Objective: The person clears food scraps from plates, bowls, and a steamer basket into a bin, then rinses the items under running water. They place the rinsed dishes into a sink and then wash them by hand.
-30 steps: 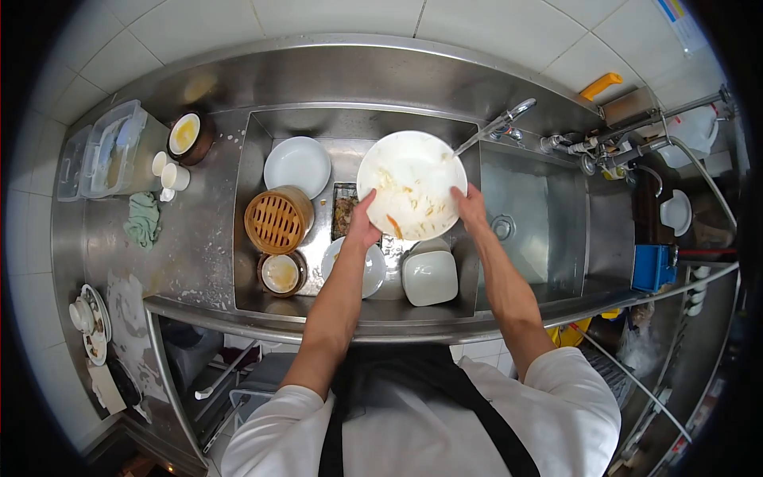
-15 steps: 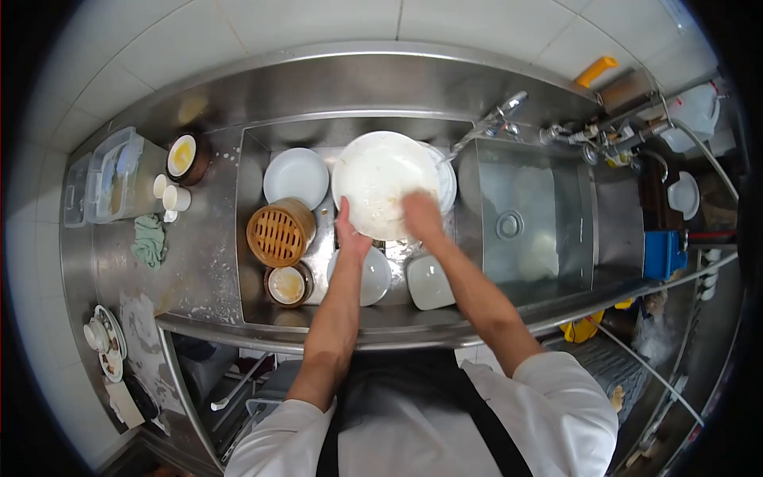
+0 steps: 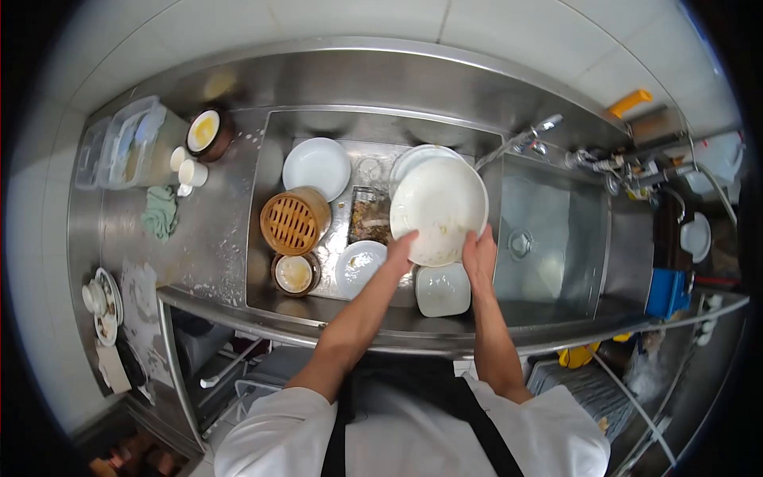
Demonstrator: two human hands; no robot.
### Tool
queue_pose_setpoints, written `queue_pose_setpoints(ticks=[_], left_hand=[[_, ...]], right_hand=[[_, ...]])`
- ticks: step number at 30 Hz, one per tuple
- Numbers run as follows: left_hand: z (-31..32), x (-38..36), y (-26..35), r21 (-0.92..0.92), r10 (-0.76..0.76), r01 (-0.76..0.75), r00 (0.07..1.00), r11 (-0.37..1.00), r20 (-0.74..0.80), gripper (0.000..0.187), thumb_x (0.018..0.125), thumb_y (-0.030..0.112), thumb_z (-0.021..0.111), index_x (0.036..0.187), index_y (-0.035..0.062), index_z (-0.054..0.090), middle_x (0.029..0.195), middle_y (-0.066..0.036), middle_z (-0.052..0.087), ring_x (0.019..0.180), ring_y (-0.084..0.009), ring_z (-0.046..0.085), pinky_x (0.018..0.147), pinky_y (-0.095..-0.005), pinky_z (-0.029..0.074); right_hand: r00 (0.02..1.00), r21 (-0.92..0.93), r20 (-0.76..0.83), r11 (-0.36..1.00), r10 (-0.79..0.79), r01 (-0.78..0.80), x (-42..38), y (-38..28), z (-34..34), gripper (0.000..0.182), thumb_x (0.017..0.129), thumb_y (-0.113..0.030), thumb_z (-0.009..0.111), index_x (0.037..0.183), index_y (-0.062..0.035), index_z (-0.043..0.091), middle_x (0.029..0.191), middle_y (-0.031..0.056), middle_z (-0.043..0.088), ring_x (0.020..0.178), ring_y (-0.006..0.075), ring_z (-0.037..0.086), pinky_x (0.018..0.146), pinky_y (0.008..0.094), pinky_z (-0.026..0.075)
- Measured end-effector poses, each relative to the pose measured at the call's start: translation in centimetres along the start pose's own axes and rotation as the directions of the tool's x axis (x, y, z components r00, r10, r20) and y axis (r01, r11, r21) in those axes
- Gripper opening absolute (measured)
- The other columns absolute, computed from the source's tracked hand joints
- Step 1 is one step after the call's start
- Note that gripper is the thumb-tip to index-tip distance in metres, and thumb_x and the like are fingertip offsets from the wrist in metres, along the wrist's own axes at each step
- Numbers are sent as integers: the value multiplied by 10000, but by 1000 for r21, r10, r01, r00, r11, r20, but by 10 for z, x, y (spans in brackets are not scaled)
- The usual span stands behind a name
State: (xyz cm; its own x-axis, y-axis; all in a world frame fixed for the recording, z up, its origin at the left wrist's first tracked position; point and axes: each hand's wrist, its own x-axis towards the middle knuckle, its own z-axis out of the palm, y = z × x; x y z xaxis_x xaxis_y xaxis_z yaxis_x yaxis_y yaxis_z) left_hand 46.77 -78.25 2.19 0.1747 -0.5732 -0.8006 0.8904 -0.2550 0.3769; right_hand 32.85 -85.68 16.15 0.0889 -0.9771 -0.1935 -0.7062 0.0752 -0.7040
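Observation:
A large white plate [image 3: 439,208] with bits of food on it is held over the metal sink, tilted. My left hand [image 3: 402,251] grips its lower left edge, thumb on the face. At the lower right edge my right hand [image 3: 479,258] holds the same plate. Behind it, other white plates [image 3: 425,155] are partly hidden. A square white dish [image 3: 443,291] lies just below, and a round white plate [image 3: 360,269] sits to the left. Food scraps [image 3: 369,219] fill a rectangular drain opening left of the held plate.
In the sink's left part are a white plate [image 3: 316,170], a bamboo steamer [image 3: 295,221] and a brown bowl [image 3: 295,274]. The right basin [image 3: 548,238] holds water below a faucet [image 3: 540,131]. Plastic tubs [image 3: 131,147], cups [image 3: 192,172] and a green cloth [image 3: 160,212] stand left.
The large plate has moved right within the sink, uncovering the drain scraps. My right hand has gone from the plate's face to its lower right edge. The view has shifted a little.

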Motion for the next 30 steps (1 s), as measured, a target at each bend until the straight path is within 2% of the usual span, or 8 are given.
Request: queue_pose_setpoints(ticks=[4,10,14,16,18,22,25,30], left_hand=[[-9,-63,3,168,-244,203,931,965,271,258,867,241,581,1058,68,568,902,-76,651,764,-160,632,665,-284,526],[-70,-192,85,390,61,-136,978,911,199,346,892,250,619,1184,94,518,1036,-36,623,938,-131,620,798,-283,495],[-143,-258,145,211,380,-380,924,900,46,307,911,182,580,1194,85,509,1064,-55,624,991,-163,625,815,-291,507],[-197,-290,171,112,571,-563,818,819,-69,288,914,150,564,1190,88,509,1059,-61,628,1000,-198,629,816,-300,518],[-255,-331,205,155,661,-647,694,747,-286,296,905,147,578,1184,78,509,1036,-75,633,962,-214,640,782,-302,529],[-406,-382,278,-21,645,-833,444,552,-622,283,885,130,593,1142,47,508,1004,-107,632,845,-194,646,721,-268,527],[-536,-390,341,63,636,-950,155,307,-756,201,909,141,572,1079,46,525,934,-87,627,812,-183,636,698,-267,517],[-691,-430,450,217,575,-973,-133,80,-807,190,926,114,504,1059,-21,513,912,-132,622,804,-202,641,693,-274,539]], right_hand=[[916,626,254,669,310,-400,-3,57,35,379,875,-128,529,1229,-2,488,1153,132,593,932,280,638,703,374,570],[924,870,281,338,259,-359,17,93,119,402,914,-122,521,1292,-14,440,1247,147,529,1082,308,558,820,427,537],[849,659,387,536,360,-528,69,101,121,465,887,-207,592,1280,-2,451,1238,143,526,1086,313,548,836,415,521],[771,92,-256,808,584,-582,96,62,112,474,863,-243,626,1253,-15,484,1198,121,548,1064,288,552,805,372,522],[943,345,-121,904,310,-253,153,63,90,331,862,-234,625,1118,-38,549,1049,91,590,937,231,582,756,331,524],[808,813,582,52,-96,-579,256,36,35,132,872,-129,592,945,-22,618,792,73,610,722,140,613,592,276,536],[973,685,183,692,140,-228,196,-18,35,121,872,-121,572,939,-27,606,758,67,596,679,140,599,555,270,512],[908,166,351,940,228,-300,76,-59,92,106,872,-109,537,928,-34,586,702,56,572,609,141,575,493,261,471]])
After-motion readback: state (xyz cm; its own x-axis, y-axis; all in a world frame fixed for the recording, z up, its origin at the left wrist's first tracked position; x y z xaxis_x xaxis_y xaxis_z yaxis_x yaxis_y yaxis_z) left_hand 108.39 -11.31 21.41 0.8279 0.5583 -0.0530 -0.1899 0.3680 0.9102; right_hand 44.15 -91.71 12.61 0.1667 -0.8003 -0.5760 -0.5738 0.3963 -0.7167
